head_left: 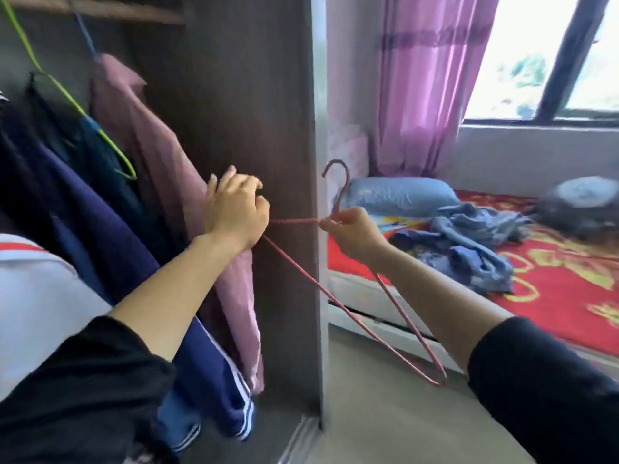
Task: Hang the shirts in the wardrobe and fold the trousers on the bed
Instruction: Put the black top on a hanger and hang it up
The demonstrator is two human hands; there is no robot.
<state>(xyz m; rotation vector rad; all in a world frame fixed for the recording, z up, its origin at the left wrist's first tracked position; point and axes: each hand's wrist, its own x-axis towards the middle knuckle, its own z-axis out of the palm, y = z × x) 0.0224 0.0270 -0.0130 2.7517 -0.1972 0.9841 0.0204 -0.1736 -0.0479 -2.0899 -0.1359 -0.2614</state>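
Note:
A pink wire hanger (355, 321) is held between both hands in front of the wardrobe's side panel (268, 128). My right hand (355, 234) pinches it just below the hook, which points up. My left hand (236, 209) grips the hanger's left end, close to a pink shirt (150, 155) hanging in the wardrobe on a blue hanger. Blue clothes (469, 242) lie crumpled on the bed (552, 289) with its red and yellow sheet.
Dark blue garments (83, 209) and a green hanger (67, 95) hang at the left in the wardrobe. A blue pillow (398, 195) lies at the bed's head. A purple curtain (428, 78) and a window are behind. Grey floor lies below.

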